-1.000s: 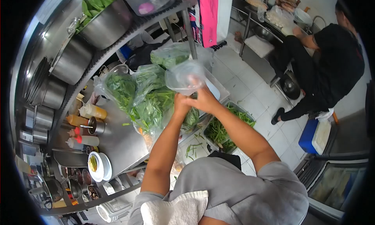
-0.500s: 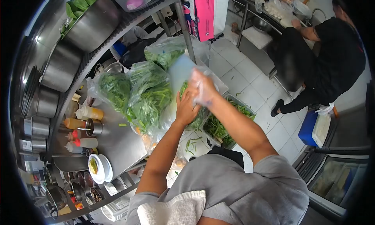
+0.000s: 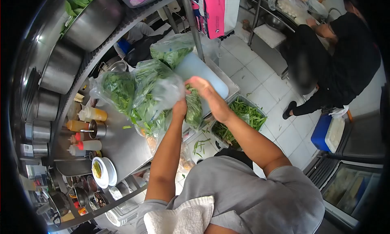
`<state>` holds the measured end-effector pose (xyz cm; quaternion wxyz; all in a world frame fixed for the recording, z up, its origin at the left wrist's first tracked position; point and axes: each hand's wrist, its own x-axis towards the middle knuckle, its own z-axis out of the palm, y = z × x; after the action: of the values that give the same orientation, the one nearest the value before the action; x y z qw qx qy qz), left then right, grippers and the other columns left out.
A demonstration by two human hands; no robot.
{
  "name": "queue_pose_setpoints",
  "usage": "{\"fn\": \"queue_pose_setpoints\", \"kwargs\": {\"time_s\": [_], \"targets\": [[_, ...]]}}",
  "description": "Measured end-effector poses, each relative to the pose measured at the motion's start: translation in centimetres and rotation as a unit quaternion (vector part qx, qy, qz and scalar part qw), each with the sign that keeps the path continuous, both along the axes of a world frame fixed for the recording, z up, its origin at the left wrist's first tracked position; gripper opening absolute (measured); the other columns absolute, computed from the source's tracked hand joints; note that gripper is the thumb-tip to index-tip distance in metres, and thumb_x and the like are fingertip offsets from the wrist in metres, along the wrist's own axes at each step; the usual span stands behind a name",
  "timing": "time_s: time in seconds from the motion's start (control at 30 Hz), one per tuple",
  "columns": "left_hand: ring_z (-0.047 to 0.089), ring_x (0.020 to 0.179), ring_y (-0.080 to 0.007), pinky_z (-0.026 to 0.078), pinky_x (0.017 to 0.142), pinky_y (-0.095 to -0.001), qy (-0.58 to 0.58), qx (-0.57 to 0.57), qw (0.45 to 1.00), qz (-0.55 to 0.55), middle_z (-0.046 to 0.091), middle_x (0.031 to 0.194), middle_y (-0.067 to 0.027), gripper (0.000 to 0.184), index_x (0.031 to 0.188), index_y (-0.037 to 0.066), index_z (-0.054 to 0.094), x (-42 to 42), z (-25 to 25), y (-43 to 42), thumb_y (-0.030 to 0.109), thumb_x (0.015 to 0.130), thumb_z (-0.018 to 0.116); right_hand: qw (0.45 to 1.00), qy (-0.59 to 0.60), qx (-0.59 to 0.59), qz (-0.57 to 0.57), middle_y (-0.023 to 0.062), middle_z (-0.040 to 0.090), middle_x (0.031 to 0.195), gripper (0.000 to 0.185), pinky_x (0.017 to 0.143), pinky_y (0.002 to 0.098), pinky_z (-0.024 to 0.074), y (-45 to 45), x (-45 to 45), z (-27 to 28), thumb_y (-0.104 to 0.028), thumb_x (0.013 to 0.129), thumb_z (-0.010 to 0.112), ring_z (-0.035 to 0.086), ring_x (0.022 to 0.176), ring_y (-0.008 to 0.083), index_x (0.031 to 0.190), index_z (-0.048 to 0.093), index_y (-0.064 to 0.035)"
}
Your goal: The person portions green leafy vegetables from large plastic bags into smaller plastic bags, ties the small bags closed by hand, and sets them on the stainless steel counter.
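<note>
The left hand grips a clear bag, likely by one end so the rest billows over the bagged greens near the tabletop's near edge; the right hand is spread, seemingly empty.

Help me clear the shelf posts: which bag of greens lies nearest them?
The rearmost bag of greens, beside a shelf post; all other greens bags lie farther forward.

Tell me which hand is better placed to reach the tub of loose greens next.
Probably the right hand: it looks open and empty, and is nearer the tub. The left hand is farther off and seems to hold blurred clear plastic.
</note>
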<state>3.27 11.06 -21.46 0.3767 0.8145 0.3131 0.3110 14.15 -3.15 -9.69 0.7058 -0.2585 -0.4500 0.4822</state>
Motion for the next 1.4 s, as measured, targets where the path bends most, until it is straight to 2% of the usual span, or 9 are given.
{"fn": "queue_pose_setpoints", "kwargs": {"time_s": [0.17, 0.57, 0.73, 0.8, 0.87, 1.03, 1.2, 1.27, 1.4], "targets": [[0.026, 0.133, -0.0272, 0.016, 0.108, -0.0361, -0.142, -0.146, 0.979, -0.001, 0.048, 0.129, -0.0146, 0.048, 0.118, -0.001, 0.052, 0.9, 4.3, -3.3, 0.034, 0.099, 0.027, 0.844, -0.409, -0.141, -0.317, 0.0208, 0.033, 0.139, 0.045, 0.107, 0.0391, 0.0231, 2.4, -1.9, -7.9, -0.024, 0.094, 0.041, 0.025, 0.132, 0.0362, 0.132, 0.038, 0.001], [0.021, 0.134, -0.0334, 0.017, 0.108, -0.0371, -0.218, -0.264, 0.939, -0.044, 0.026, 0.143, -0.018, 0.051, 0.133, 0.001, 0.036, 2.2, 4.7, -5.0, 0.034, 0.095, 0.039, 0.757, -0.528, -0.167, -0.347, 0.0214, 0.03, 0.139, 0.05, 0.106, 0.0428, 0.0254, 1.9, -2.4, -9.5, -0.006, 0.085, 0.045, 0.026, 0.129, 0.0404, 0.133, 0.035, 0.0001], [0.027, 0.129, -0.0383, 0.02, 0.106, -0.0457, 0.067, 0.199, 0.976, -0.051, 0.037, 0.135, -0.0204, 0.035, 0.116, 0.003, 0.054, 1.7, 1.4, -2.9, 0.026, 0.092, 0.044, 0.786, -0.512, -0.179, -0.297, 0.023, 0.032, 0.137, 0.047, 0.104, 0.0408, 0.028, 2.0, -1.2, -10.2, -0.016, 0.086, 0.045, 0.029, 0.127, 0.0381, 0.129, 0.038, 0.0004], [0.036, 0.125, -0.035, 0.027, 0.103, -0.0418, 0.089, -0.183, 0.979, -0.013, 0.043, 0.131, -0.0215, 0.038, 0.123, 0.003, 0.049, 1.4, 3.6, -4.2, 0.026, 0.093, 0.039, 0.83, -0.473, -0.181, -0.235, 0.0204, 0.049, 0.124, 0.036, 0.098, 0.0431, 0.0357, 0.6, 0.4, -6.8, -0.02, 0.087, 0.043, 0.042, 0.118, 0.0394, 0.118, 0.05, -0.0026], [0.054, 0.097, -0.0287, 0.04, 0.089, -0.0425, 0.042, 0.466, 0.883, -0.052, 0.06, 0.102, -0.0138, 0.025, 0.102, 0.004, 0.06, 1.7, -1.8, -1.9, 0.023, 0.087, 0.051, 0.693, -0.645, -0.318, -0.041, 0.0195, 0.059, 0.108, 0.031, 0.087, 0.0449, 0.0444, -2.0, 1.1, 1.5, -0.025, 0.085, 0.047, 0.055, 0.102, 0.0362, 0.106, 0.058, -0.0048], [0.052, 0.098, -0.0262, 0.037, 0.086, -0.0417, 0.109, 0.278, 0.947, -0.115, 0.06, 0.096, -0.0112, 0.02, 0.093, 0.005, 0.061, 4.0, 4.1, -3.4, 0.019, 0.079, 0.057, 0.768, -0.591, 0.187, -0.161, 0.007, 0.064, 0.08, 0.021, 0.075, 0.0424, 0.0487, -4.3, -3.2, 7.6, -0.025, 0.076, 0.063, 0.063, 0.075, 0.0258, 0.083, 0.062, -0.0055], [0.05, 0.098, -0.0237, 0.033, 0.084, -0.0409, 0.146, 0.333, 0.922, -0.133, 0.06, 0.09, -0.0085, 0.016, 0.084, 0.006, 0.062, 2.7, 10.6, -4.7, 0.016, 0.071, 0.063, 0.44, -0.77, 0.208, -0.413, 0.0104, 0.064, 0.078, 0.044, 0.085, 0.0578, 0.0379, -0.7, 1.3, 3.9, -0.026, 0.076, 0.06, 0.063, 0.079, 0.0264, 0.101, 0.052, 0.0081], [0.049, 0.098, -0.0227, 0.032, 0.083, -0.0406, 0.149, 0.34, 0.919, -0.135, 0.06, 0.088, -0.0074, 0.015, 0.08, 0.007, 0.062, 1.3, 12.7, -5.3, 0.014, 0.068, 0.066, 0.509, -0.848, -0.061, -0.135, 0.0112, 0.064, 0.079, 0.033, 0.078, 0.0487, 0.0436, -1.0, 3.6, 4.7, -0.026, 0.082, 0.055, 0.063, 0.08, 0.0248, 0.099, 0.057, 0.0021], [0.048, 0.097, -0.0237, 0.03, 0.079, -0.0351, 0.188, 0.253, 0.932, -0.177, 0.057, 0.093, -0.0085, 0.017, 0.083, 0.007, 0.06, -1.5, 16.2, -6.1, 0.014, 0.069, 0.066, 0.73, -0.666, -0.099, 0.117, 0.007, 0.061, 0.073, 0.026, 0.067, 0.0368, 0.0454, -1.4, 8.4, 5.9, -0.029, 0.087, 0.051, 0.06, 0.072, 0.0182, 0.093, 0.061, -0.0052]]}}
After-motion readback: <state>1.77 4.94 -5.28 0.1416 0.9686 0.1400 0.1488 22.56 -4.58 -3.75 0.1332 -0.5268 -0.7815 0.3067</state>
